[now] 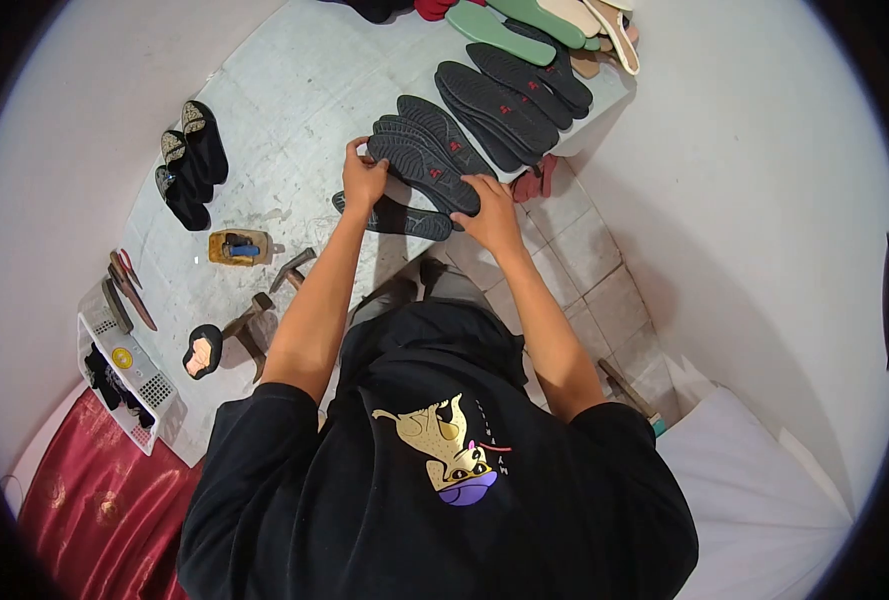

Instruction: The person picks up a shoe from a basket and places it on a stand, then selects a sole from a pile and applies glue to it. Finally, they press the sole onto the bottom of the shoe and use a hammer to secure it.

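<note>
Where both hands meet at the near edge of the table (pixel 264 110), a small stack of black soles (pixel 426 165) lies flat, slanting away from the person.

Item: black soles, stacked. Three or four in the pile, as far as the overlapping edges let one count; one more black sole (pixel 404 220) lies under and nearer, partly off the table edge. Judged light, thin and flexible, with a ribbed, grippy face, so not slippery; they should bend if lifted by one end. Best taken at both ends at once, heel and toe, or pinched along the long edge.

Left hand (pixel 364 178): fingers curled over the far-left end of the stack, gripping its edge.
Right hand (pixel 491 212): laid on the near-right end, fingers closed over the edge, pressing the pile together.

Further black soles (pixel 509 95): about four or five, fanned beyond the stack, some with small red marks.
Green soles (pixel 509 25): two, at the far end, beside a few pale ones whose number cannot be told.

Left side of table: shoe uppers (pixel 192 160), three, dark with patterned tops, in a row. Yellow block (pixel 239 247), one, with a blue piece on it. Hammers (pixel 292 268): one near the block, another nearer the person. Small dark piece (pixel 204 350) with pale inside, one. White basket (pixel 129 375), one, at the table corner, holding small items and some tools resting on its rim.

Below: red cloth (pixel 94 500), one.
</note>
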The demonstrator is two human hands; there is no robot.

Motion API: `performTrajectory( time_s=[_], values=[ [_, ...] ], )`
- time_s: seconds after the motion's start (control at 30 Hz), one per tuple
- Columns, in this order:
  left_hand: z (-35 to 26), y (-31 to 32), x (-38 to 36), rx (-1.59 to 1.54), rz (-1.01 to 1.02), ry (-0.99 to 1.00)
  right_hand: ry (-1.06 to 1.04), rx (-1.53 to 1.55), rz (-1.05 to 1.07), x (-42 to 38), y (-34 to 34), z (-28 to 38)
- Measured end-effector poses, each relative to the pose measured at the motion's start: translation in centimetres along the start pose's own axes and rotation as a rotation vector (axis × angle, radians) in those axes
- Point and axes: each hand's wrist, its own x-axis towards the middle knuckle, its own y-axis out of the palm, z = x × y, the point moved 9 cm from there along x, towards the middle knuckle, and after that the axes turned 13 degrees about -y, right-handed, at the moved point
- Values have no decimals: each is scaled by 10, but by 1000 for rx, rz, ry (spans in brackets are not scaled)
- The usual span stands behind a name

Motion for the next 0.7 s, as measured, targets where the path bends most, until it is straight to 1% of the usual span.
performTrajectory(
  time_s=[0.07, 0.1, 0.13, 0.17, 0.2, 0.27, 0.33, 0.37, 0.4, 0.43, 0.47, 0.5, 0.53, 0.6, 0.63, 0.7],
  values=[
    [-35, -9, -26, 399, -280, 283, -16, -18, -27, 4, -15, 0],
    [-55, -7, -38, 371, -320, 374, -11, -17, -28, 7, -23, 1],
    [-61, -2, -37, 372, -316, 375, 33, -2, -120, 11, -41, -4],
    [-77, 10, -35, 322, -237, 471, 74, 11, -213, 15, -57, -11],
    [-94, 23, -36, 270, -158, 566, 73, 5, -217, 19, -62, -18],
    [-116, 43, -31, 282, -133, 569, 58, -26, -266, 27, -77, -33],
    [-138, 66, -32, 317, -78, 606, 99, -49, -242, 32, -83, -44],
    [-141, 78, -27, 344, 20, 543, 102, -98, -256, 33, -87, -46],
    [-143, 84, -24, 347, 26, 546, 107, -147, -269, 33, -90, -51],
    [-147, 95, -25, 396, 70, 621, 112, -149, -272, 34, -90, -55],
    [-149, 106, -29, 444, 113, 694, 111, -230, -305, 34, -91, -56],
    [-141, 117, -21, 513, 213, 551, 109, -310, -336, 33, -93, -60],
    [-139, 120, -20, 517, 215, 553, 112, -308, -338, 35, -92, -67],
    [-134, 126, -14, 521, 225, 497, 183, 12, -280, 40, -80, -88],
    [-133, 130, -10, 525, 230, 500, 187, 12, -285, 39, -83, -89],
    [-103, 135, 12, -125, 545, 27, 238, 31, -213, 40, -80, -94]
  ],
)
